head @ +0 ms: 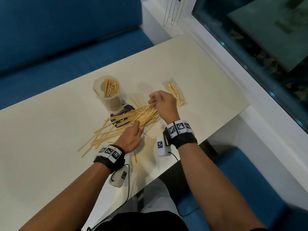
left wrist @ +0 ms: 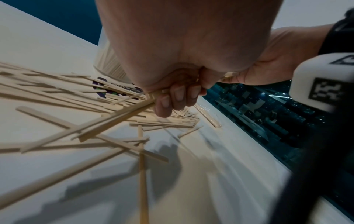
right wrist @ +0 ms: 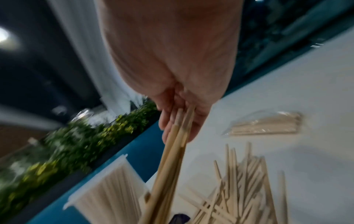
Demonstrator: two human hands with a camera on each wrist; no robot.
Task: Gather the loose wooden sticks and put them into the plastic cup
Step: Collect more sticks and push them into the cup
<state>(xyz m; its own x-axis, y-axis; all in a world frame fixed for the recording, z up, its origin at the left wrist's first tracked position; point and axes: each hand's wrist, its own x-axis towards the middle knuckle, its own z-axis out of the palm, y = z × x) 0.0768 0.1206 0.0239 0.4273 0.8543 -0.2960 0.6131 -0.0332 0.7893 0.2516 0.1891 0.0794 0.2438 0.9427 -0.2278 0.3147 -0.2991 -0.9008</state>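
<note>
A clear plastic cup (head: 106, 93) stands upright on the white table (head: 50, 139), part-filled with wooden sticks; it also shows in the wrist views as the cup (left wrist: 110, 68) and the cup (right wrist: 107, 197). Loose sticks (head: 106, 135) lie scattered in front of it. My left hand (head: 139, 130) grips the near end of a bundle of sticks (head: 148, 115), fingers (left wrist: 173, 98) curled round it. My right hand (head: 152, 101) pinches the bundle's far end, where the sticks (right wrist: 172, 151) run along its fingers (right wrist: 168, 121). The bundle hangs just above the pile, right of the cup.
A sealed clear packet of sticks (head: 175, 93) lies right of my right hand. A purple printed card (head: 120, 117) sits under the pile beside the cup. The table's near edge runs under my wrists. A blue sofa (head: 66, 39) lies beyond, a white window ledge (head: 233, 67) at right.
</note>
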